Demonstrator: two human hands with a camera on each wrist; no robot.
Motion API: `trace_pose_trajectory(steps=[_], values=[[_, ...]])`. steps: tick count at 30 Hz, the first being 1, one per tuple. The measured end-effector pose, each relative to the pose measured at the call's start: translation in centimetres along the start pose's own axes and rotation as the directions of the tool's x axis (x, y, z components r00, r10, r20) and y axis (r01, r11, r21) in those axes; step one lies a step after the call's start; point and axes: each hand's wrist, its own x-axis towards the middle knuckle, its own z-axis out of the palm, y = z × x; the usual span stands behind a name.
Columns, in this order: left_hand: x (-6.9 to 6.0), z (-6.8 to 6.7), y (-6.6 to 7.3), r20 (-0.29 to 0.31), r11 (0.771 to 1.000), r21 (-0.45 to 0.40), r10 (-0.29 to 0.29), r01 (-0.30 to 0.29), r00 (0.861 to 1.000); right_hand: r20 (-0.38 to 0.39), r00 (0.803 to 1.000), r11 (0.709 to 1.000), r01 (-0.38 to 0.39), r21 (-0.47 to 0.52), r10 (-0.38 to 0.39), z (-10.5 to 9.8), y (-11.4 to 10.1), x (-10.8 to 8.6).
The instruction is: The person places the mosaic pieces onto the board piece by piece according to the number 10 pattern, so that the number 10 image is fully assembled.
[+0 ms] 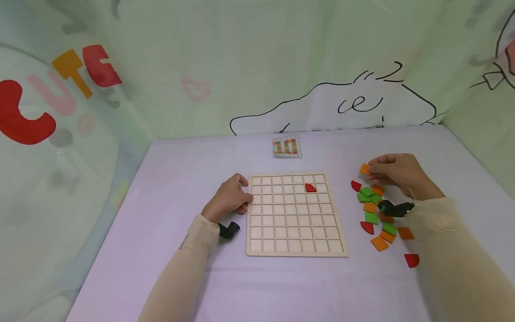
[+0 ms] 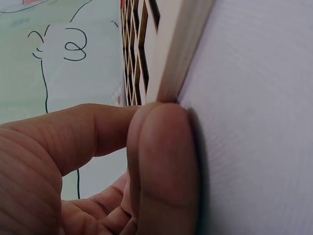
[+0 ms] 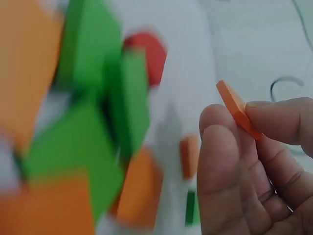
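Observation:
A wooden grid board lies on the table, with one red quarter-circle piece in a cell near its upper right. My left hand holds the board's left edge, and its fingertips meet at the wooden rim in the left wrist view. My right hand pinches an orange square tile between thumb and fingers, raised above the table. Under and near that hand lie loose pieces: green tiles, orange tiles and red quarter-circles.
A small card printed with a coloured grid pattern lies behind the board. One red piece sits apart, nearer the front right. A printed curtain hangs along the table's back edge.

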Motion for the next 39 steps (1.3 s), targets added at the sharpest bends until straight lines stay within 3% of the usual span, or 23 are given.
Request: trace_pose_trajectory(steps=[7,15,20,29,39], values=[[-0.1,0.0,-0.3,0.005,1.000,-0.015,0.007,-0.007,1.000,0.111,0.993,0.996,0.034,0.085,-0.043,2.7,-2.1,0.0],[0.0,0.2,-0.1,-0.005,0.999,-0.021,0.025,-0.026,1.000,0.179,0.984,0.998,0.014,0.058,-0.024,5.8,-4.1,0.6],[-0.2,0.3,0.2,-0.006,1.000,-0.019,0.017,-0.017,1.000,0.256,0.967,0.997,-0.009,0.080,-0.012,7.8,-4.9,1.1],[-0.5,0.2,0.0,-0.005,0.999,-0.033,-0.002,0.002,1.000,0.330,0.944,1.000,0.031,0.006,-0.031,10.4,-6.1,1.2],[-0.7,0.1,-0.3,0.014,0.996,-0.085,0.014,-0.013,1.000,0.332,0.942,0.993,0.077,-0.084,-0.045,11.8,-6.5,1.1]])
